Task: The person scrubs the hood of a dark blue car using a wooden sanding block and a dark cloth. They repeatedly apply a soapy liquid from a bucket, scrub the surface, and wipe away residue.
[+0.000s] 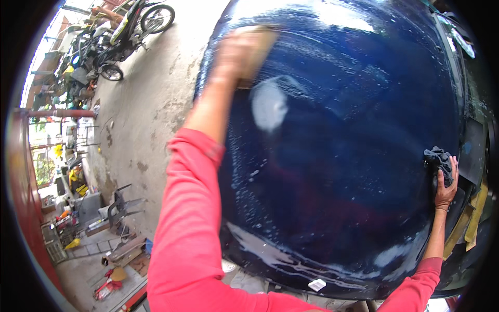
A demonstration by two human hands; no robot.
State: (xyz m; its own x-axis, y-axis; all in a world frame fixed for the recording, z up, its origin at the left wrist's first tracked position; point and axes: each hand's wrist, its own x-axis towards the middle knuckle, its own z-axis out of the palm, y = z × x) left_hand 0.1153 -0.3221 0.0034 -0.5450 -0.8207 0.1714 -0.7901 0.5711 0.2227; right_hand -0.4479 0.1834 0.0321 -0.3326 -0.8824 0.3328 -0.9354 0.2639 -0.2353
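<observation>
A dark blue car panel (332,151), wet and streaked, fills the middle, with a dull pale patch (270,106) on its left part. At the panel's far left, my left hand (236,54), smeared by motion, grips a flat tan rectangular pad (260,54) against the wet surface. My right hand (445,190) is at the panel's right edge, fingers and thumb around a bunched dark cloth (441,158). Both arms are in red sleeves. A small white block (317,285) lies on the panel's near edge, beside another worn, pale strip (270,252).
Concrete floor (145,114) runs along the left. A motorbike (117,41) stands at the far left. Nearer on the left are a dark star-shaped stand base (125,205), a ladder (91,248) and scattered tools. Yellowish paper strips (473,216) hang by the right edge.
</observation>
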